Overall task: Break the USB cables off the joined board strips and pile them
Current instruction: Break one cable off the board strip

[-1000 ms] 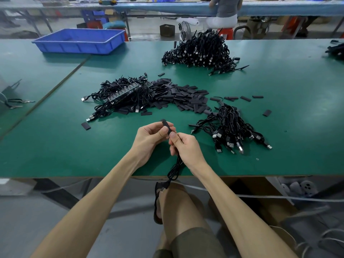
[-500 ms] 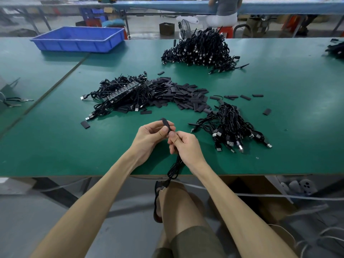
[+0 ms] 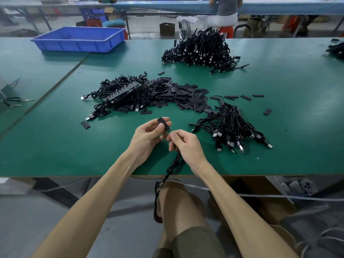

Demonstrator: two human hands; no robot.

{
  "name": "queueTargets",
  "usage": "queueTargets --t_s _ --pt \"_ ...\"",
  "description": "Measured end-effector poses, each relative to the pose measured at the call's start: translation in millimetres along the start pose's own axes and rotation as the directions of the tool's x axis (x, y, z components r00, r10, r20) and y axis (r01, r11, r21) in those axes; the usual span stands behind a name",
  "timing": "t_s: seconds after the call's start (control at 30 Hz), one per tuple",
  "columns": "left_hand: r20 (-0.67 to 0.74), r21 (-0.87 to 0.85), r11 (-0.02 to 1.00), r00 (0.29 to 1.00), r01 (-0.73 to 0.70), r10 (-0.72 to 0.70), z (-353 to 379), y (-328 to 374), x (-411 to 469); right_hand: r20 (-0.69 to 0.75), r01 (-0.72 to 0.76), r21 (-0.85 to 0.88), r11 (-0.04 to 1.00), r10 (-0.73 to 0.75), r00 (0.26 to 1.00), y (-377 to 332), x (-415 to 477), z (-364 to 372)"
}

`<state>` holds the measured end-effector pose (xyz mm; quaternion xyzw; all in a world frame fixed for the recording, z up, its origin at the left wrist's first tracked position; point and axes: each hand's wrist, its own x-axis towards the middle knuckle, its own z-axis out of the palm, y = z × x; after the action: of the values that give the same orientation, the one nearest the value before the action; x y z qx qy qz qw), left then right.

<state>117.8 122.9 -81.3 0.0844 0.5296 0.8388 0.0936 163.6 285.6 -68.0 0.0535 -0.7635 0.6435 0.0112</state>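
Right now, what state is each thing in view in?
Left hand: pinching a black sleeve.
Right hand: gripping a cable that hangs over the table edge.
Near pile: loose cables, heaped.
Far pile: larger heap.
Board strip: lying on tangled cables.
Sleeve pile: scattered flat.
Blue bin: looks empty.

Two bare hands working a black USB cable above a green table.

Left hand (image 3: 149,135) pinching a small black sleeve (image 3: 163,124); right hand (image 3: 186,144) gripping the cable (image 3: 174,163), which trails over the table (image 3: 55,146) edge. Small cable pile (image 3: 234,127) just right, board strip (image 3: 128,90) in a tangle beyond.
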Motion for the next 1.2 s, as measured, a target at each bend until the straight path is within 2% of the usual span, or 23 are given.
queueTargets --t_s 0.2,0.37,0.6,0.73,0.97,1.1,1.2 --pt "0.025 0.042 0.999 1.000 -0.017 0.016 1 0 -1 0.016 -0.013 0.014 1.000 0.012 1.000 -3 -2 -3" --pt "-0.010 0.081 0.995 0.998 -0.056 0.057 2 -1 -1 0.017 -0.036 0.010 0.999 0.036 0.999 -4 -2 -2" --pt "-0.059 0.031 0.999 0.998 -0.019 0.021 5 1 -1 0.002 -0.043 0.035 0.998 0.043 0.999 -3 -1 0" --pt "-0.059 0.109 0.994 0.998 -0.027 0.033 6 2 -2 -0.024 -0.052 0.083 0.995 0.054 0.998 -2 -1 0" --pt "-0.035 0.229 0.973 0.998 -0.038 0.047 8 2 -3 -0.041 -0.045 0.016 0.999 0.045 0.998 -2 -2 1" --pt "-0.014 0.230 0.973 0.999 -0.033 0.037 7 6 -3 -0.059 -0.040 -0.023 0.999 0.038 0.997 -2 0 3" --pt "0.063 0.435 0.894 0.994 -0.110 0.092 2 12 -3 -0.076 -0.030 -0.053 0.998 0.026 0.997 -1 1 5"
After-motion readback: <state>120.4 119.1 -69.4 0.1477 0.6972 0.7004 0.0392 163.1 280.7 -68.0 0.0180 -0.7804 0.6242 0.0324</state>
